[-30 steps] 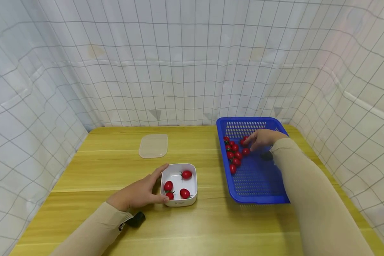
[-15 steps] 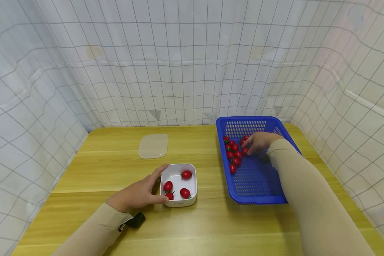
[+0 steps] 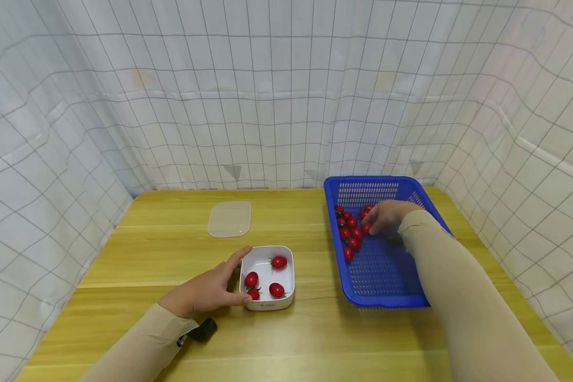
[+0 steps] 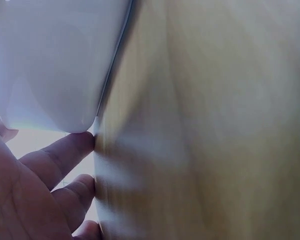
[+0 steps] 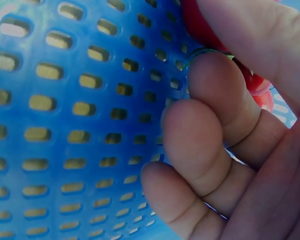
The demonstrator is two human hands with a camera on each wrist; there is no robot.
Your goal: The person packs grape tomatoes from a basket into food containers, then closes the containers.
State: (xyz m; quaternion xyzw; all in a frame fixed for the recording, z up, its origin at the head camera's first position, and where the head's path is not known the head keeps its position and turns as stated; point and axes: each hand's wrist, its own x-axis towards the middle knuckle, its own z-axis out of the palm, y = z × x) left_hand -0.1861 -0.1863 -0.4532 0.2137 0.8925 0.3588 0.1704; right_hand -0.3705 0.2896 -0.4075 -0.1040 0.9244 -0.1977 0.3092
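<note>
Tomato (image 3: 366, 228): prob. light, slick, bruisable; grip mid-body.
R hand (image 3: 388, 216): curled, pinching tomato.
L hand (image 3: 211, 286): wide, holds box (image 3: 270, 305) at L.

Between the white box (image 3: 269, 305) and blue basket (image 3: 365, 180), bare table (image 3: 312, 313) lets you across, but the basket's left wall (image 3: 338, 260) bars a low path. Tomatoes (image 3: 354, 244) crowd that wall beside your right hand (image 3: 389, 215); the near floor (image 3: 379, 278) is bare. Your left hand (image 3: 211, 288) blocks the box's left side.

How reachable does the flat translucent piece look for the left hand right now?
Probably yes: the translucent piece lies uncovered on the table, with nothing blocking it, though the left hand would likely need to release the white container.
</note>
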